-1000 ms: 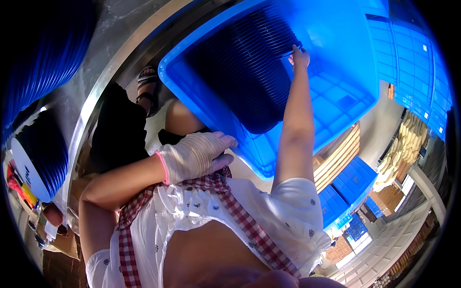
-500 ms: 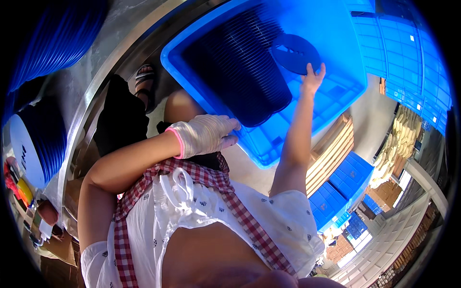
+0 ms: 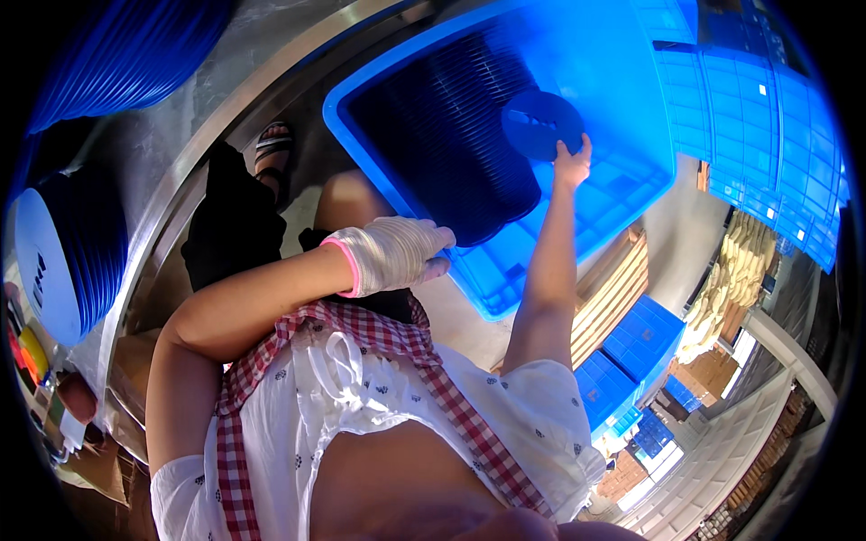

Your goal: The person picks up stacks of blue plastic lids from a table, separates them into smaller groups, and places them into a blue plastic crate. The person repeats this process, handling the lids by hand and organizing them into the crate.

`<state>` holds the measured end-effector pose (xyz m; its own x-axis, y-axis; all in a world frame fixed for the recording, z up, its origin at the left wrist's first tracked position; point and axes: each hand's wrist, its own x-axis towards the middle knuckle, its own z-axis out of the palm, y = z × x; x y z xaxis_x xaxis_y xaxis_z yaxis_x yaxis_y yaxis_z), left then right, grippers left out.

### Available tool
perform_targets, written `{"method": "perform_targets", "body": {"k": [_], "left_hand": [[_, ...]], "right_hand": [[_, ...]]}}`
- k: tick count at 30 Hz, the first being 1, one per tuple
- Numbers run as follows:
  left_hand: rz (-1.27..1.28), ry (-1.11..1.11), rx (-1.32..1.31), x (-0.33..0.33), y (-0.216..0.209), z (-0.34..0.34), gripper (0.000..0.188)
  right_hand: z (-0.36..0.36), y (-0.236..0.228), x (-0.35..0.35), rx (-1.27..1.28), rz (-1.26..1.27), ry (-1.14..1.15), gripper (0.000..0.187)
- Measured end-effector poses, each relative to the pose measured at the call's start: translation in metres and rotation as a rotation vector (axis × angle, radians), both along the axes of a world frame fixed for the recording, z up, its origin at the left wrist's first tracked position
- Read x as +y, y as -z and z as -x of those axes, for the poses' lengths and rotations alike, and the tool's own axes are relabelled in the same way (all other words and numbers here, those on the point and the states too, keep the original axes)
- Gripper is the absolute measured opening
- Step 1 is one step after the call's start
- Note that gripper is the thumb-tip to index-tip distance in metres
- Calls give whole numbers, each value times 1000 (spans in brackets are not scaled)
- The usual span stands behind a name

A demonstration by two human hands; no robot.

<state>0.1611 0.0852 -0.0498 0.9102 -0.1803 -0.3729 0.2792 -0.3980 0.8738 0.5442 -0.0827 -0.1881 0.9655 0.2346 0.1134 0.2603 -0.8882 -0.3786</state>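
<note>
My right hand (image 3: 573,164), bare, pinches the near edge of a round blue disc (image 3: 541,122) with a cut-out in its middle. The disc is held tilted above a large blue bin (image 3: 622,171), beside long rows of dark blue stacked discs (image 3: 442,135) lying inside it. My left hand (image 3: 397,254), in a whitish glove with a pink cuff and bare fingertips, is at the bin's near left rim. Its fingers are curled on that rim.
On the left, a metal-edged table (image 3: 194,117) carries a stack of blue discs (image 3: 54,261) and small tools. A wooden pallet (image 3: 613,279) and blue crates (image 3: 636,338) stand right of the bin. More blue bins (image 3: 749,126) are stacked at far right.
My right hand has drawn the disc a little toward me and to the left. The left hand stays at the bin's rim, and the whole view has shifted slightly.
</note>
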Motion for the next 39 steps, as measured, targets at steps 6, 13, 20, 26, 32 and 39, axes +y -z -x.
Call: {"method": "perform_targets", "body": {"k": [6, 13, 20, 26, 32, 39], "left_hand": [[-2, -1, -9, 3, 1, 3, 36], [-25, -22, -15, 6, 2, 2, 34], [-48, -21, -13, 3, 7, 10, 34], [-103, 25, -17, 2, 10, 15, 33], [-113, 1, -5, 7, 4, 12, 33], [92, -58, -177, 3, 29, 16, 39]], "right_hand": [[-29, -23, 49, 7, 70, -87, 67], [-42, 1, 111, 393, -205, -77, 62], [-17, 40, 121, 191, 513, -289, 80], [-42, 92, 95, 112, 396, -340, 70], [-41, 43, 97, 197, 362, -404, 54], [113, -93, 113, 719, -631, -470, 41]]}}
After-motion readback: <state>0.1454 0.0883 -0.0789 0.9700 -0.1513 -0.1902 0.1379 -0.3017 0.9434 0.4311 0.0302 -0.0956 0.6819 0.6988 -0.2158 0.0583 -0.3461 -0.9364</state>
